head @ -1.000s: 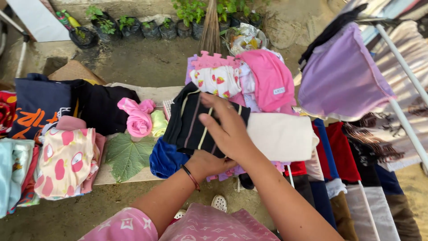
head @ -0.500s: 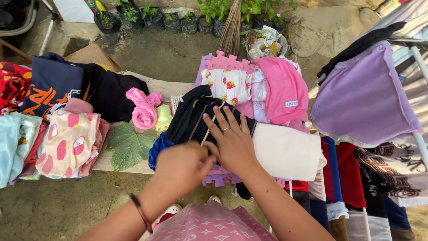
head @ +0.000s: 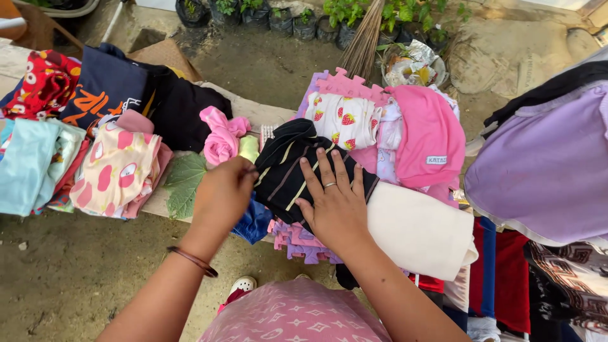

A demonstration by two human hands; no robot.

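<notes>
Outdoor dirt yard, seen from above; potted green plants (head: 297, 12) line the far edge. Long pale bench (head: 250, 109) carrying folded laundry.

- Black folded garment with thin yellow and pink stripes (head: 297, 168): centre of the bench, lying over a blue cloth (head: 255, 221) and a purple scalloped foam mat (head: 297, 239).
- Right hand (head: 334, 202): laid flat on the striped garment's near end, fingers spread, a ring on one finger; grip open, pressing down rather than holding.
- Left hand (head: 221, 196): at the garment's left edge, fingers curled shut; it appears to pinch the edge of the cloth, though the contact is hidden behind the knuckles. Thin dark bangle at the wrist.
- Cream folded cloth (head: 421, 231): just right of the right hand, touching the striped garment.
- White strawberry-print garment (head: 345, 120) and bright pink garment (head: 427, 139): behind the striped one.
- Pink knotted cloth (head: 221, 136) and large green leaf (head: 183, 183): left of the left hand.
- Cream garment with pink spots (head: 120, 171), pale blue cloth (head: 28, 164), navy printed shirt (head: 101, 92): far left.
- Lilac garment (head: 544, 164): hanging at right, apart from the bench.
</notes>
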